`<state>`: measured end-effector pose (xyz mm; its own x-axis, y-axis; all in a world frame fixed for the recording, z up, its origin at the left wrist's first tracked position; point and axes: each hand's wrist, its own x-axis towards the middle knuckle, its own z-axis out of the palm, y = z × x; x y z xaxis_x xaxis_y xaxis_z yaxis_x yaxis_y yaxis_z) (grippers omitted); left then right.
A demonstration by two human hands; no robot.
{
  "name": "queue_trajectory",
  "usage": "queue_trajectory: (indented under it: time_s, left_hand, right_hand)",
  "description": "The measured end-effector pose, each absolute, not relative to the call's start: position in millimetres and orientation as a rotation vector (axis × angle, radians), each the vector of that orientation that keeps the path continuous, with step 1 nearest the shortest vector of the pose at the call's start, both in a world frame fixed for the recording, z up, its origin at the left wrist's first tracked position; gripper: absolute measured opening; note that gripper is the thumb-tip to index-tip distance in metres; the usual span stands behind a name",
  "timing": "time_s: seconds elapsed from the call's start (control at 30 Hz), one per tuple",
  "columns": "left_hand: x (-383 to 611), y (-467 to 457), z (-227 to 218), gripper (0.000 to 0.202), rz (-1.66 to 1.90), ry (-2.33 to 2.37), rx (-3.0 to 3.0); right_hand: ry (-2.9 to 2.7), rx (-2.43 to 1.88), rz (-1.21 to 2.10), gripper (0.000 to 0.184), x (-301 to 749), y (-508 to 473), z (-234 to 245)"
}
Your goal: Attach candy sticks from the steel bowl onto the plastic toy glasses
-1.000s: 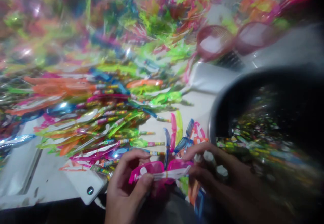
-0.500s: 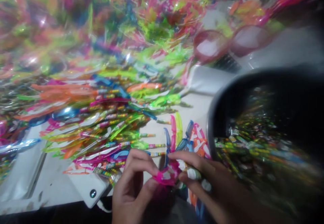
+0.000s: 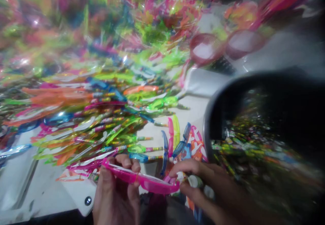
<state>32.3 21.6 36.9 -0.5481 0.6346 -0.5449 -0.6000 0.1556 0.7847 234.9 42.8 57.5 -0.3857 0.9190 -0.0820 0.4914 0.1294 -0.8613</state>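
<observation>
A pair of bright pink plastic toy glasses (image 3: 141, 180) lies lengthwise across my hands, its long frame seen edge-on. My left hand (image 3: 114, 187) grips the glasses' left part between thumb and fingers. My right hand (image 3: 199, 186) pinches the opposite end, and white wrappings or caps show on its fingers. Directly beyond my hands lie several loose toy glasses in blue, pink, yellow-green and orange (image 3: 177, 143), close to my right fingers.
A round black basin (image 3: 264, 126) full of small colourful pieces stands at the right. Heaps of shiny toy glasses with striped arms (image 3: 88, 116) cover the pale table (image 3: 175, 116). A white device with a round button (image 3: 87, 201) sits at the near edge.
The pink glasses were bunched between my fingers and now stretch out lengthwise toward the left. My left hand has moved left and the view has shifted slightly.
</observation>
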Motion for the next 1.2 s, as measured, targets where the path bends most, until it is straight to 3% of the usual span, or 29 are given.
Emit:
queue_trajectory:
  time_s: [0.13,0.27,0.53,0.67,0.83,0.97,1.1,1.2]
  left_hand:
    - [38.0,10.3,30.9,0.035,1.621,1.336,0.197]
    - [55.1,-2.7,27.7,0.033,1.646,1.252,0.437]
    - [83.0,-16.3,19.9,0.035,1.337,1.351,0.422]
    - [68.1,-9.4,13.5,0.023,1.435,1.281,0.620]
    - [57.2,0.2,13.9,0.026,1.597,1.217,0.883]
    - [56.6,6.3,17.1,0.028,1.606,1.230,1.148]
    - [56.4,10.5,19.2,0.027,1.581,1.163,1.203]
    - [55.8,10.0,18.4,0.024,1.542,1.138,1.229]
  right_hand:
    - [-1.944,-1.322,1.169,0.029,235.9,42.6,53.9]
    - [-1.945,-1.269,1.163,0.020,234.8,43.9,46.3]
    - [-2.004,-1.108,1.172,0.029,236.0,48.9,46.4]
    - [-1.989,-1.125,1.139,0.035,235.5,50.0,46.6]
    - [-1.916,-1.115,1.159,0.040,235.0,47.3,39.7]
    - [-1.924,-1.070,1.155,0.032,234.7,42.2,37.4]
    - [-1.999,-1.088,1.039,0.013,232.1,36.9,34.3]
    - [-2.024,-1.031,0.985,0.018,230.5,34.1,23.8]
